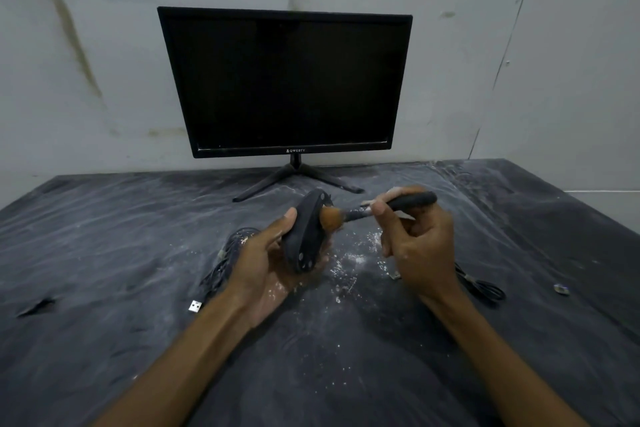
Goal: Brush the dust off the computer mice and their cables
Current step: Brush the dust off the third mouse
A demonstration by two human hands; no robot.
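My left hand [263,263] grips a black computer mouse [306,232], turned on edge with its underside facing right. Its bundled cable [225,260] trails down to the left and ends in a USB plug [195,306] on the table. My right hand [420,246] pinches a brush with a black handle [412,200]. The brush's brown bristles [331,218] touch the underside of the mouse near its top. A second black cable [481,286] lies looped on the table behind my right wrist; its mouse is hidden.
A dark monitor [287,80] on a two-legged stand [298,177] stands at the back against a stained wall. The dark cloth-covered table [104,236] carries white dust [349,263] beneath my hands. A small metallic object [561,289] lies at the right.
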